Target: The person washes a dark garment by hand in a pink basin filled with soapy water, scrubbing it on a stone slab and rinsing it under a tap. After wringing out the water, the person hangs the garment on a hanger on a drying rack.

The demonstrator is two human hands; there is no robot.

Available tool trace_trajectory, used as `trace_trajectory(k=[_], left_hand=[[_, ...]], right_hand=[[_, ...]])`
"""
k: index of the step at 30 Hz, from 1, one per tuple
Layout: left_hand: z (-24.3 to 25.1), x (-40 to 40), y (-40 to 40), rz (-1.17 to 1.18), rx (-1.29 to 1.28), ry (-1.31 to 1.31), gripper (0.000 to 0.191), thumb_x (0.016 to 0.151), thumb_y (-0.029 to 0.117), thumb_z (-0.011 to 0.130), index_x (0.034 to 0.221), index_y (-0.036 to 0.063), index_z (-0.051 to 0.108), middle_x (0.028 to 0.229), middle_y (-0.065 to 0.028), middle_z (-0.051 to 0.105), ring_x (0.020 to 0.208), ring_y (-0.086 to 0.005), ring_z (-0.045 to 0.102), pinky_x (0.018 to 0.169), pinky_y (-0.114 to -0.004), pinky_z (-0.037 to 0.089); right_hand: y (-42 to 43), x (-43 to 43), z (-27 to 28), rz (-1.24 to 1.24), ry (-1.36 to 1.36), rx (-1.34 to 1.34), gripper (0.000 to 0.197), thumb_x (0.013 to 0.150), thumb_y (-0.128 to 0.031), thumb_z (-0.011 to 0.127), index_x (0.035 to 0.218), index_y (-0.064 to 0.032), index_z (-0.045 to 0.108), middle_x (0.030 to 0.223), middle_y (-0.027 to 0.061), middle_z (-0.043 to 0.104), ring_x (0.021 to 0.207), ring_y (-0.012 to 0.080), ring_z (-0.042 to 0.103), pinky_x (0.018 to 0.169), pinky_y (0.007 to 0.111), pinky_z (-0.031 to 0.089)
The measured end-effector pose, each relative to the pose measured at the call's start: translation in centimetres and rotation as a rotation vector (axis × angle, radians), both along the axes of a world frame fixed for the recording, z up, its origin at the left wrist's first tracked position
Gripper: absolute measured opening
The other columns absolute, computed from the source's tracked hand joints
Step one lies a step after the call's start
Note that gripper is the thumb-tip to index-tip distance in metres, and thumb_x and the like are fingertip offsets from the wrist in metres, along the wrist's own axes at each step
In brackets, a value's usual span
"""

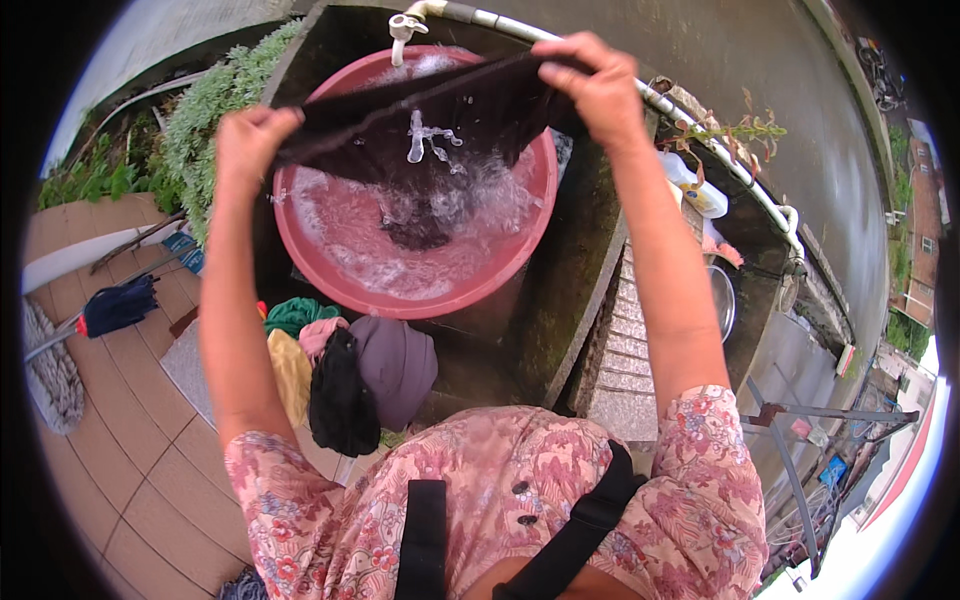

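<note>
A dark wet garment [337, 142] is stretched between my two hands above a round reddish plastic basin [551, 202]. My left hand [251, 142] grips one end of its top edge. The other end is in my right hand [596, 86], which is higher. The garment's lower part hangs toward the soapy, churning water [375, 255], and drops splash in front of the cloth. Foam lies over much of the water. Behind the basin a white tap [403, 30] points down at its far rim.
Several clothes, including a purple-grey garment [394, 367] and a black one [345, 397], hang over the near sink edge. Right are a ridged stone washboard [619, 337], a white plastic bottle [697, 191] and a pipe [742, 176]. Left stand a leafy bush [217, 112] and mops [120, 304].
</note>
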State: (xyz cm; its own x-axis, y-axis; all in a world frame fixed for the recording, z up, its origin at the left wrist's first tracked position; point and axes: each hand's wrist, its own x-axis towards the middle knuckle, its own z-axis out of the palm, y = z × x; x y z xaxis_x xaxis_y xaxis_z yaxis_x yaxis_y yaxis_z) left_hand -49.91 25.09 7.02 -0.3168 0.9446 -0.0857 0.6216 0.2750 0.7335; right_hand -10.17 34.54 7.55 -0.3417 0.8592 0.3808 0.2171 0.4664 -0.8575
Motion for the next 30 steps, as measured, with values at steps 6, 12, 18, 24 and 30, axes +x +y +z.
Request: trace_trajectory(k=[6, 12, 18, 24, 30], left_hand=[[17.4, -0.4, 1.3, -0.032, 0.119, 0.719, 0.063, 0.083, 0.062, 0.051, 0.09, 0.0026, 0.071, 0.072, -0.0165, 0.064, 0.073, -0.0275, 0.064, 0.071, -0.04, 0.047], [12.4, 2.1, -1.6, -0.007, -0.117, 1.051, 0.058, 0.092, 0.053, 0.043, 0.087, 0.0013, 0.068, 0.089, -0.0249, 0.066, 0.083, -0.0382, 0.066, 0.076, -0.047, 0.05], [-0.7, 6.4, -6.8, -0.05, -0.304, 0.891, 0.046, 0.089, 0.04, 0.048, 0.074, 0.0028, 0.069, 0.079, -0.0219, 0.067, 0.074, -0.0367, 0.068, 0.069, -0.047, 0.054], [-10.7, 12.3, -9.5, 0.001, -0.393, 0.725, 0.045, 0.089, 0.041, 0.05, 0.071, 0.005, 0.071, 0.074, -0.0198, 0.068, 0.071, -0.0355, 0.069, 0.065, -0.045, 0.054], [-17.9, 16.2, -12.5, 0.043, -0.278, 0.741, 0.038, 0.09, 0.037, 0.053, 0.079, 0.0044, 0.069, 0.085, -0.0168, 0.068, 0.074, -0.0337, 0.068, 0.065, -0.043, 0.054]], right_hand=[[1.2, -0.1, 12.7, 0.131, 0.155, -0.124, 0.023, 0.068, 0.01, 0.06, 0.088, 0.0027, 0.067, 0.087, 0.0037, 0.061, 0.083, 0.0116, 0.057, 0.073, 0.025, 0.047], [0.8, 2.0, 8.1, 0.471, -0.137, 0.064, 0.031, 0.075, 0.007, 0.068, 0.103, -0.0061, 0.072, 0.109, 0.005, 0.065, 0.105, 0.0157, 0.059, 0.092, 0.026, 0.045], [-5.9, 0.2, -4.0, 0.609, -0.638, 0.032, 0.02, 0.07, -0.023, 0.075, 0.087, -0.0128, 0.075, 0.095, 0.0067, 0.063, 0.094, 0.0234, 0.058, 0.081, 0.035, 0.048], [-11.3, -4.1, -13.1, -0.131, -0.949, -0.16, 0.024, 0.076, -0.025, 0.066, 0.083, -0.003, 0.068, 0.093, 0.0137, 0.06, 0.091, 0.0326, 0.058, 0.074, 0.046, 0.047], [-16.0, -7.6, -17.9, -0.197, -1.069, 0.079, 0.032, 0.085, -0.013, 0.049, 0.113, 0.0025, 0.056, 0.118, 0.0193, 0.052, 0.106, 0.0322, 0.05, 0.083, 0.044, 0.042]])
